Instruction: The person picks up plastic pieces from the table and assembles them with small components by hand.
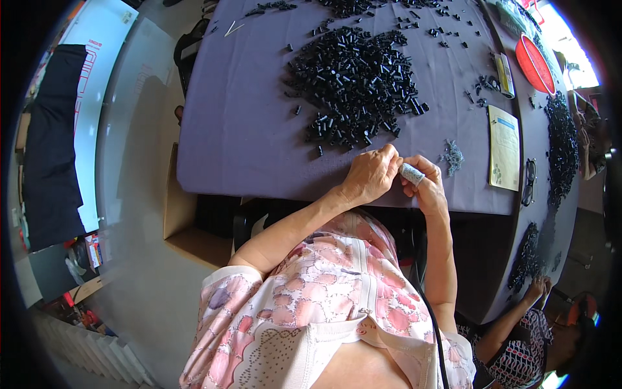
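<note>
At the near edge of the purple-covered table, my left hand [369, 176] and my right hand [426, 186] meet with their fingertips together. Both are closed in a pinch, and whatever lies between the fingers is too small or hidden to name. A pale, speckled wrap [411, 174] covers one finger of my right hand. Just beyond my hands spreads a large heap of small black tubular parts [356, 84]. To the right of my right hand lies a little pile of tiny silvery pieces [453, 157].
A yellowish booklet [503, 148], eyeglasses [529, 183] and a red basket [536, 65] are on the right. More black parts [562, 149] lie on the adjoining table, where another person's hands [538, 290] work. A cardboard box [178, 220] stands below the table's left side.
</note>
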A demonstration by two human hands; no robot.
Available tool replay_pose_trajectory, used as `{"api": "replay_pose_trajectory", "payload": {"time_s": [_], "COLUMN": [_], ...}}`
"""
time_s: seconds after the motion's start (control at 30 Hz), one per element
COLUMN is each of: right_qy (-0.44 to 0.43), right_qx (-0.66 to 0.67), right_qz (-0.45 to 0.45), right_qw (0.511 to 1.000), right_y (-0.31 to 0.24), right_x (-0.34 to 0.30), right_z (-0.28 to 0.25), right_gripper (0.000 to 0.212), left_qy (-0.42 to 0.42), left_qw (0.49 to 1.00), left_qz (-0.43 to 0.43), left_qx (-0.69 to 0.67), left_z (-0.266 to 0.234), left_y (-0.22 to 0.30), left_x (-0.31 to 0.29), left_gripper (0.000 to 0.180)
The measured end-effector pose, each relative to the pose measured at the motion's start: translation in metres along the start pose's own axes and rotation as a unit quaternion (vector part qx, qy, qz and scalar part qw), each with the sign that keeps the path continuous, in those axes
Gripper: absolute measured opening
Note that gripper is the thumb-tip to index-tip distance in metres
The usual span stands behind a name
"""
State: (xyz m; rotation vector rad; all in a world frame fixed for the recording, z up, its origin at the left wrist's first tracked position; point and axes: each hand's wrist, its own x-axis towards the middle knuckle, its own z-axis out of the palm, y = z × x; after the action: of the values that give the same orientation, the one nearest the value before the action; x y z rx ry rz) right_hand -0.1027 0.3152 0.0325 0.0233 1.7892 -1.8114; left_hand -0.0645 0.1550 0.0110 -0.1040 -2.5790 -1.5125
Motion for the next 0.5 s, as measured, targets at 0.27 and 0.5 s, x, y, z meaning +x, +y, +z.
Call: {"api": "replay_pose_trajectory", "payload": {"time_s": [0.27,0.5], "right_qy": [-0.003,0.038], "right_qx": [-0.02,-0.089], "right_qz": [-0.002,-0.066], "right_qw": [1.0,0.993], "right_y": [-0.001,0.007], "right_x": [-0.001,-0.002], "right_z": [0.003,0.013], "right_gripper": [0.012,0.02], "left_qy": [0.024,0.068], "left_qw": [1.0,0.996], "left_qz": [-0.01,-0.018], "left_qx": [-0.017,-0.059], "left_z": [0.005,0.007], "left_y": [-0.003,-0.002], "left_x": [-0.001,-0.006], "left_gripper": [0.022,0.022]}}
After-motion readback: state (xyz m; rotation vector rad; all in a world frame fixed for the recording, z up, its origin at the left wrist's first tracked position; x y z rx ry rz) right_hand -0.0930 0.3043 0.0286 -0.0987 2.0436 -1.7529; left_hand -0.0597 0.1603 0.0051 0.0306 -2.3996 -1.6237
